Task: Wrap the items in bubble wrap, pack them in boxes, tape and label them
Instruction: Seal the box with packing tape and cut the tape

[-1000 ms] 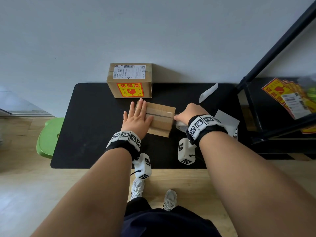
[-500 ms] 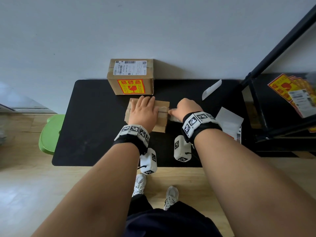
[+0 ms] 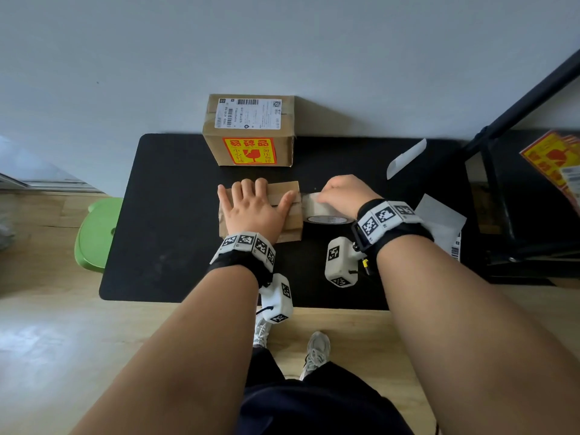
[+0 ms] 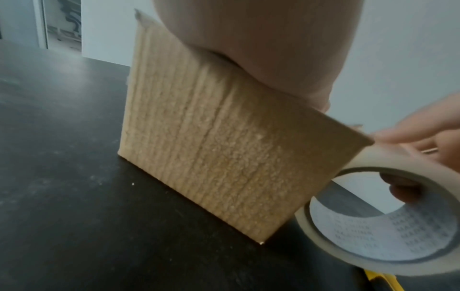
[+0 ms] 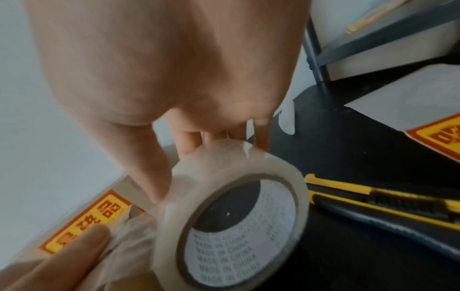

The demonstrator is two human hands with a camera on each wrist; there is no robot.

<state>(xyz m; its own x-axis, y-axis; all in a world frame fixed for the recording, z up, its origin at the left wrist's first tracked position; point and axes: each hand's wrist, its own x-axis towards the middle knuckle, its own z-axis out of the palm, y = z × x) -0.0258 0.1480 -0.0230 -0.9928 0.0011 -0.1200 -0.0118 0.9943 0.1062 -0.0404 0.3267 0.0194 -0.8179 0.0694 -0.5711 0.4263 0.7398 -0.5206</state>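
Left hand (image 3: pixel 255 208) is lying flat with fingers spread on top of the small cardboard box (image 3: pixel 290 196), pinning it to the black counter (image 3: pixel 169 221); right hand (image 3: pixel 340 196) is curling its fingers around the roll of clear packing tape (image 3: pixel 323 211), which is standing just beside the box's right edge with a strip running onto the lid. To seal well, the strip is best kept taut and centred over the flap seam, with the flat hand bearing down so the light box is not dragged by the pull, then rubbed smooth before cutting. Corrugated board is showing fine vertical ribs and a matte, fibrous face (image 4: pixel 206 149); the tape is glossy and translucent on a printed card core (image 5: pixel 239 236). A yellow-and-black utility knife (image 5: pixel 388 202) is lying on the counter near the roll. Behind, a finished carton (image 3: pixel 251 130) is carrying a white shipping label and a yellow fragile sticker.
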